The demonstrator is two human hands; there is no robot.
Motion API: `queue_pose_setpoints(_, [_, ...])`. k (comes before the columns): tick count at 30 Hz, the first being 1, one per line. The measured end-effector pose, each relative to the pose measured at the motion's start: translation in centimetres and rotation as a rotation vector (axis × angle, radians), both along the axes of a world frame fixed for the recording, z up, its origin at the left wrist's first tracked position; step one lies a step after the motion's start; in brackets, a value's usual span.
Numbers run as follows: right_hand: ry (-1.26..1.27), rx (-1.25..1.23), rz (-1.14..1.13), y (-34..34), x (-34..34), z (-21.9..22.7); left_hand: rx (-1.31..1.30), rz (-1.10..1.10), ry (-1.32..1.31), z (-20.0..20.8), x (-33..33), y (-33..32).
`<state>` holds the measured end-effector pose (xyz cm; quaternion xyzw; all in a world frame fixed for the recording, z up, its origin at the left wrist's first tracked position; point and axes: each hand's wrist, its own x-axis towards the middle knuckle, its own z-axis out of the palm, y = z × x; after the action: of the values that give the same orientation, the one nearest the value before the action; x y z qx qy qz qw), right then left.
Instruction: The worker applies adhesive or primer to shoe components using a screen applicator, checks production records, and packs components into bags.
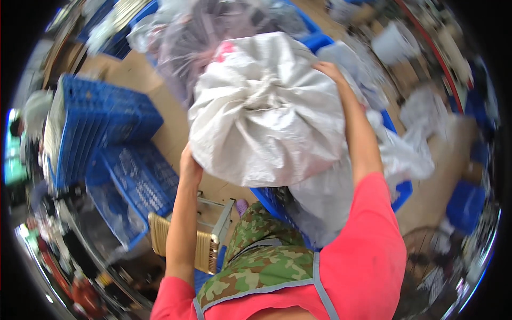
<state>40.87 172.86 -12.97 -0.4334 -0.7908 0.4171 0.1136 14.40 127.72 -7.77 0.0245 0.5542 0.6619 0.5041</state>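
Note:
A bulky white woven sack (298,122), gathered and knotted at its middle, is held up in front of me between both hands. My left hand (190,166) grips its lower left side, with most of the fingers hidden behind the cloth. On the upper right side, my right hand (329,70) is closed round the sack's edge. A pink mark shows near the sack's top left. What the sack contains is hidden.
A blue crate (402,194) with clear and white plastic bags stands under and right of the sack. Further bags, one large and purplish (186,50), lie beyond it. Blue crates (106,114) are stacked at left, near a slatted stool (160,242). A white roll (396,42) stands at far right.

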Motion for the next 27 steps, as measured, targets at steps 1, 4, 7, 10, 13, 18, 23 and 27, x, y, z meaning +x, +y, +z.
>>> queue_pose_setpoints(1, [0.185, -0.185, -0.108, -2.5, -0.8, 0.7, -0.008, 0.032, 0.014, 0.0, 0.1, -0.9])
queue_pose_setpoints(4, [0.580, -0.432, -0.339, -6.4, 3.0, 4.0, 0.014, -0.006, -0.044, 0.6, 0.8, -1.2])
queue_pose_setpoints(7, [0.879, -0.418, -0.634, -11.7, 9.1, 5.1, 0.134, -0.085, -0.137, 1.3, 1.4, -2.5])
queue_pose_setpoints(10, [0.885, -0.285, -0.984, -20.8, 15.1, 1.1, 0.264, -0.087, -0.254, -1.1, -0.3, -4.7])
queue_pose_setpoints(13, [0.655, -0.394, -1.008, -33.9, 14.6, -4.1, 0.094, 0.082, -0.100, 1.5, 1.1, -9.1])
queue_pose_setpoints(18, [0.092, -0.938, -0.484, -52.6, 10.1, -7.3, -0.037, 0.174, 0.156, 1.5, 2.5, -20.1])
queue_pose_setpoints(23, [-0.239, -0.861, 0.316, -60.9, 5.5, -7.3, -0.165, 0.357, 0.059, -2.5, 10.3, -37.6])
queue_pose_setpoints(27, [-0.369, -0.793, 0.608, -64.8, 0.3, -5.3, -0.339, 0.733, -0.100, -6.3, 22.0, -53.9])
